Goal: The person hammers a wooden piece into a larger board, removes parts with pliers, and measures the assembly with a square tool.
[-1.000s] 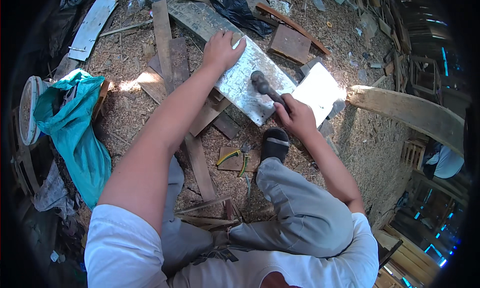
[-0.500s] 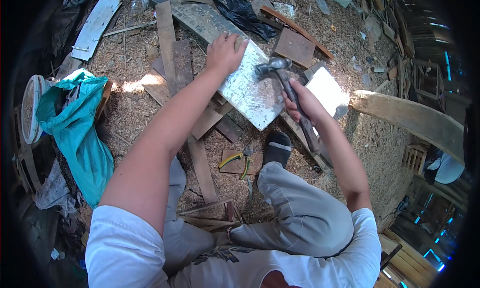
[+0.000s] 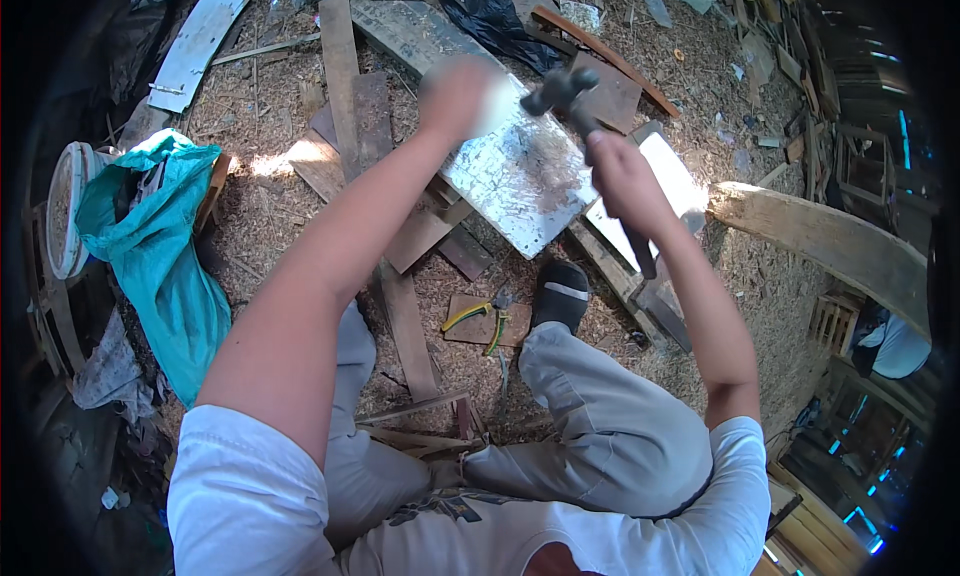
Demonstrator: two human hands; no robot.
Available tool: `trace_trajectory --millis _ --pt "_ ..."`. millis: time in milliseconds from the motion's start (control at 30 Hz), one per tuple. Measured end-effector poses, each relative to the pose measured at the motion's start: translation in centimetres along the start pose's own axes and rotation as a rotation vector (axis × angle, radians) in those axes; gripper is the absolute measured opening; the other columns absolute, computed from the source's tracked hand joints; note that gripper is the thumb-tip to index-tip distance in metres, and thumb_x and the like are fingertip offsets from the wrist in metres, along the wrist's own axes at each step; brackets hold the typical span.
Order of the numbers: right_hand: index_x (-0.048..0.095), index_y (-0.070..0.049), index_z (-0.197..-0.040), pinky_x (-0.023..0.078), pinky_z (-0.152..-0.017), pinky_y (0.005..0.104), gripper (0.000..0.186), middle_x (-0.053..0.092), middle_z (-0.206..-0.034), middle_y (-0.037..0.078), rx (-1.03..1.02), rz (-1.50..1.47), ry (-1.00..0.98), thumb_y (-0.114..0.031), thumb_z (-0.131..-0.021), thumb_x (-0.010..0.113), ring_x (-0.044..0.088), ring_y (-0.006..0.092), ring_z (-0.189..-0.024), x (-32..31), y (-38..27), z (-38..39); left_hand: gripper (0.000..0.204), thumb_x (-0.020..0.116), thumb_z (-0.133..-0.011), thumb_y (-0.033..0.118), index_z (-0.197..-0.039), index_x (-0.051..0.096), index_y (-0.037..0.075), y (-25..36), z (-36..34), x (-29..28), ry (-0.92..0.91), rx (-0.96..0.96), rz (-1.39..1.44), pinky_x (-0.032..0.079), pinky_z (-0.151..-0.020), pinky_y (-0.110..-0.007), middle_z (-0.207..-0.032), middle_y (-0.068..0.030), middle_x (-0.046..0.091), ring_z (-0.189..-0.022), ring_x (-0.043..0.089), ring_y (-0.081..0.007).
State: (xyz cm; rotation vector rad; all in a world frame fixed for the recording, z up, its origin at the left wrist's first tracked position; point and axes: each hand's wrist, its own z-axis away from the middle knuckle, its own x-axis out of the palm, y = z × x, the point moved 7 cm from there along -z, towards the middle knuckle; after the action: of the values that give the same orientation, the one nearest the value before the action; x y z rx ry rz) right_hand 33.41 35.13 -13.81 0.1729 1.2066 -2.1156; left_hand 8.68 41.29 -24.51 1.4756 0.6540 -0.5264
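A hammer [image 3: 585, 116] with a dark handle is gripped in my right hand [image 3: 628, 181], its head raised over the right side of a scuffed white board [image 3: 520, 191]. My left hand [image 3: 462, 101] is at the upper left edge of that board; a blur covers its fingers, so what they hold or press does not show. The white board rests across wooden planks. Pliers with yellow and green handles [image 3: 482, 319] lie on a small brown wood piece [image 3: 460, 306] beside my foot in a dark shoe [image 3: 560, 296].
A teal sack [image 3: 165, 266] and a white bucket [image 3: 68, 211] stand at the left. Planks [image 3: 340, 76] and a black plastic bag [image 3: 500, 24] lie among wood shavings. At the right, a thick curved timber [image 3: 820, 241] juts inward. A second white panel [image 3: 655, 176] lies beside the board.
My right hand has lifted the hammer slightly up and to the right, away from the board. My left hand stays near the same edge, now blurred. The view has shifted a little.
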Motion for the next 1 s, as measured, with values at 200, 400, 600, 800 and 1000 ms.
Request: trace_trajectory --millis 200,400,600,800,1000 --pt "0.058 -0.003 -0.093 0.044 -0.049 0.0299 0.045 0.056 -0.066 0.002 0.057 -0.184 0.035 -0.044 -0.109 0.048 0.055 0.0127 -0.052 0.9 3.3 2.6 0.045 0.041 -0.107 0.037 -0.132 0.061 0.004 0.6 -0.6 0.4 0.044 0.038 -0.024 0.043 -0.109 -0.045 -0.135 -0.0189 0.061 -0.127 0.056 -0.0390" --pt "0.057 -0.006 -0.097 0.042 -0.043 0.0250 0.029 0.056 -0.066 0.000 0.059 -0.458 0.298 -0.034 -0.105 0.063 0.052 0.0092 -0.046 0.9 6.3 3.6 0.044 0.043 -0.107 0.036 -0.128 0.062 0.003 0.5 -0.4 0.6 0.048 0.046 -0.043 0.044 -0.107 -0.045 -0.132 -0.0191 0.062 -0.124 0.057 -0.0393" --pt "0.055 -0.004 -0.098 0.053 -0.056 0.0272 0.024 0.060 -0.075 0.003 0.094 -0.549 0.477 -0.024 -0.102 0.068 0.063 0.0122 -0.060 3.4 10.7 4.6 0.046 0.043 -0.106 0.038 -0.128 0.063 0.003 -0.5 -0.6 0.4 0.029 0.017 -0.059 0.041 -0.110 -0.047 -0.134 -0.0190 0.061 -0.127 0.056 -0.0387" --pt "0.057 -0.001 -0.103 0.057 -0.075 0.0286 0.023 0.065 -0.087 0.005 0.090 -0.557 0.457 -0.020 -0.100 0.070 0.068 0.0139 -0.081 5.5 13.3 4.7 0.047 0.043 -0.105 0.039 -0.127 0.065 0.004 0.5 -0.6 0.6 -0.032 0.000 -0.016 0.041 -0.110 -0.048 -0.135 -0.0185 0.062 -0.128 0.056 -0.0381" --pt "0.057 -0.004 -0.102 0.053 -0.074 0.0280 0.020 0.061 -0.087 0.001 0.101 -0.565 0.413 -0.009 -0.095 0.074 0.062 0.0115 -0.078 6.0 13.0 3.8 0.048 0.043 -0.106 0.042 -0.132 0.064 0.007 0.4 -0.5 0.3 -0.024 0.026 -0.016 0.038 -0.114 -0.048 -0.143 -0.0225 0.056 -0.134 0.050 -0.0410"
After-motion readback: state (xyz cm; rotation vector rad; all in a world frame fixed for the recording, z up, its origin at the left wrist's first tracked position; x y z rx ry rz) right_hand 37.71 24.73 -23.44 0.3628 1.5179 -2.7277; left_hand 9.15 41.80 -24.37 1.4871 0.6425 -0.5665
